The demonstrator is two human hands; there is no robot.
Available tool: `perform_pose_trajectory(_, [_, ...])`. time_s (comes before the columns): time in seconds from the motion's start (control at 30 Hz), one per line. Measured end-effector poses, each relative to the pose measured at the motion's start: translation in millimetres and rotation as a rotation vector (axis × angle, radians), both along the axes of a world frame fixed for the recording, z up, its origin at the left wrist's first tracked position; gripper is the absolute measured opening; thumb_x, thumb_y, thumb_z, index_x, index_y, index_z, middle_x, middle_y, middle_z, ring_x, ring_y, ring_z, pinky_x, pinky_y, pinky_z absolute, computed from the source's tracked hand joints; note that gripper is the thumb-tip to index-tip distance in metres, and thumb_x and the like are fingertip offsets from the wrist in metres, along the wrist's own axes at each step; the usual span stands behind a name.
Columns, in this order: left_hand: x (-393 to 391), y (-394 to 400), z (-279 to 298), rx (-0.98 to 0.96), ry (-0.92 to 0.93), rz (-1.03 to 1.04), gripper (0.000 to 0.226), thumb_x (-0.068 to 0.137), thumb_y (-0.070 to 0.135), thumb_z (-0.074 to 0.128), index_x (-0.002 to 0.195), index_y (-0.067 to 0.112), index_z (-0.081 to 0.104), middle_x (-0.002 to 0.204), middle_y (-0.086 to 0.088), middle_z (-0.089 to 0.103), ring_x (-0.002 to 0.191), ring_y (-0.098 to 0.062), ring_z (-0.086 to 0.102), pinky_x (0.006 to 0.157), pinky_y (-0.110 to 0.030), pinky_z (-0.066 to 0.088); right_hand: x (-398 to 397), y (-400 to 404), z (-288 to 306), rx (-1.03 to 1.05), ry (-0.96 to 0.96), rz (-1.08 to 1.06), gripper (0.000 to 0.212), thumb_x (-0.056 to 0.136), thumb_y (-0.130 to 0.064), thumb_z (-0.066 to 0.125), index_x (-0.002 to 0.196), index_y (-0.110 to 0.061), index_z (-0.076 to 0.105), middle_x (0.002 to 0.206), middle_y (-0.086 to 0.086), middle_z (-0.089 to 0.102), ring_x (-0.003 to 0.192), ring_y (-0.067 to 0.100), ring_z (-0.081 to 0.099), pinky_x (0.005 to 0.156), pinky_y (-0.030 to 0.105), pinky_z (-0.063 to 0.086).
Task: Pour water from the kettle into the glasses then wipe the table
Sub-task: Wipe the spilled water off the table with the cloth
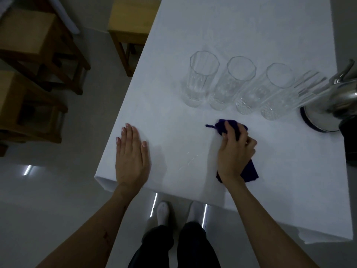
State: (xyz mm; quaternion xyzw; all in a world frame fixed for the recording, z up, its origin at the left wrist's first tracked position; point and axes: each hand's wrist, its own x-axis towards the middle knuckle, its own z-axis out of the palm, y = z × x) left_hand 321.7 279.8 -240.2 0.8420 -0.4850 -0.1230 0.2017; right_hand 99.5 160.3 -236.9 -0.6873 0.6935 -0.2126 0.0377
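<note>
Right hand (236, 149) grips a purple cloth (249, 171) at centre; left hand (132, 153) lies flat, holding nothing; four glasses (202, 80) and kettle (332, 105) stand upper right.

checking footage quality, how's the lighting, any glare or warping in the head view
Head view: dim, bluish light overall; bright glare on the kettle; wide-angle warping tilts the glasses and bends the table edges; soft shadows beside the left hand and under the right hand holding the cloth.
</note>
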Motion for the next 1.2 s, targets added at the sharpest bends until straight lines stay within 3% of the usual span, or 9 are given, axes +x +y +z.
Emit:
perform_pose_trajectory(0.17, [-1,-1,1,-0.003,0.021,0.015,0.062,0.101,0.039,0.012,0.153,0.006,0.013,0.163,-0.007,0.007,0.150,-0.014,0.000,0.122,-0.034,-0.002,58,-1,0,0.023,0.033,0.137,0.039,0.092,-0.016,0.068,0.130,-0.022,0.066,0.139,0.017,0.058,0.102,0.044,0.053,0.079,0.053,0.047])
perform_pose_trajectory(0.37, [1,-1,-2,0.019,0.024,0.034,0.059,0.102,0.039,0.013,0.154,0.010,0.010,0.163,-0.003,0.004,0.150,-0.009,-0.004,0.120,-0.026,-0.008,102,3,2,0.021,0.049,0.499,0.047,0.088,-0.011,0.073,0.132,-0.026,0.065,0.140,0.012,0.058,0.102,0.039,0.054,0.078,0.050,0.048])
perform_pose_trajectory(0.57, [2,2,-2,-0.001,0.062,0.044,0.057,0.103,0.037,0.012,0.154,0.013,0.010,0.163,0.001,0.004,0.148,-0.004,-0.004,0.119,-0.022,-0.009,87,7,2,-0.041,0.014,0.703,0.048,0.089,-0.005,0.069,0.133,-0.024,0.065,0.141,0.009,0.059,0.106,0.036,0.052,0.079,0.047,0.046])
perform_pose_trajectory(0.73, [2,1,-3,0.022,0.055,0.055,0.057,0.103,0.038,0.012,0.155,0.015,0.008,0.163,0.003,0.001,0.146,0.000,-0.009,0.117,-0.019,-0.012,109,-1,-1,0.019,0.042,0.621,0.050,0.093,-0.014,0.067,0.141,-0.026,0.058,0.146,0.010,0.054,0.113,0.037,0.051,0.082,0.050,0.046])
perform_pose_trajectory(0.87, [2,1,-1,0.012,0.088,0.052,0.061,0.100,0.043,0.006,0.154,0.014,0.009,0.163,0.001,0.003,0.148,-0.003,-0.005,0.118,-0.020,-0.010,104,8,1,0.011,0.091,0.863,0.056,0.088,-0.014,0.071,0.141,-0.029,0.057,0.149,0.007,0.052,0.114,0.037,0.050,0.084,0.048,0.046])
perform_pose_trajectory(0.97, [2,2,0,0.004,0.084,0.047,0.059,0.102,0.040,0.008,0.154,0.014,0.010,0.163,0.001,0.005,0.147,-0.003,-0.005,0.119,-0.021,-0.009,65,17,-4,-0.047,0.135,1.034,0.048,0.094,-0.018,0.061,0.139,-0.031,0.059,0.149,0.004,0.054,0.113,0.036,0.050,0.081,0.046,0.043])
perform_pose_trajectory(1.1, [1,2,-1,-0.008,0.084,0.047,0.057,0.103,0.037,0.012,0.154,0.014,0.009,0.163,0.002,0.003,0.148,-0.003,-0.006,0.120,-0.023,-0.008,31,2,-6,-0.045,0.134,0.873,0.048,0.091,-0.015,0.066,0.136,-0.033,0.062,0.146,0.002,0.056,0.110,0.033,0.048,0.078,0.044,0.042])
perform_pose_trajectory(1.2, [1,2,-1,-0.018,0.084,0.057,0.056,0.103,0.036,0.014,0.154,0.013,0.011,0.162,0.001,0.005,0.148,-0.003,-0.004,0.119,-0.021,-0.008,59,-9,1,0.006,0.107,0.710,0.043,0.096,-0.018,0.061,0.137,-0.029,0.061,0.146,0.006,0.055,0.109,0.038,0.050,0.080,0.048,0.044])
